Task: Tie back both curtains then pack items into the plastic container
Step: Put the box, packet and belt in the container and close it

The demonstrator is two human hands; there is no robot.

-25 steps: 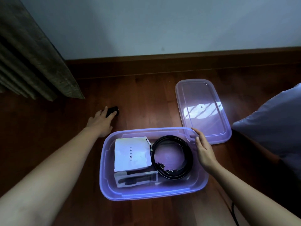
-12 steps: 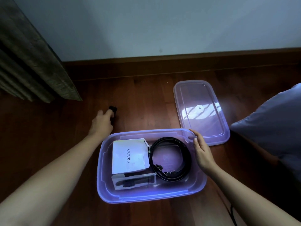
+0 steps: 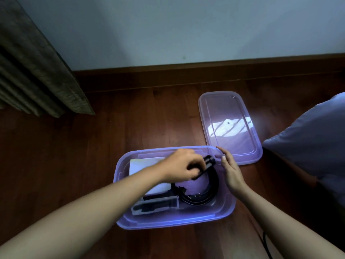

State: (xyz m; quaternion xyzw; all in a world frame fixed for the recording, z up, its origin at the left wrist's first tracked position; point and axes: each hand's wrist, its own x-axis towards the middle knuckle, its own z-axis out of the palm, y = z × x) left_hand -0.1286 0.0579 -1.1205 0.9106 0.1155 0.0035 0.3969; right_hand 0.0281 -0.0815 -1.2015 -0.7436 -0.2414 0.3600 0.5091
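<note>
A translucent purple plastic container [image 3: 168,220] sits on the wooden floor in front of me. Inside lie a white box [image 3: 143,165], a clear packet with a dark item [image 3: 155,205] and a coiled black belt [image 3: 205,195]. My left hand [image 3: 182,167] hovers over the container and grips a small black cylindrical object [image 3: 206,165], held above the belt. With straight fingers, my right hand [image 3: 230,171] rests against the container's right rim. The container's lid [image 3: 231,109] lies flat on the floor beyond it, to the right.
A grey-brown curtain [image 3: 37,71] hangs to the floor at the far left. A grey cushion or bedding [image 3: 313,141] fills the right side. A dark wooden skirting board [image 3: 186,71] runs below the pale wall. A black cable [image 3: 265,243] lies at the bottom right.
My left hand picked the small black object off the floor left of the container and brought it right, over the container. My right hand stayed at the rim.
</note>
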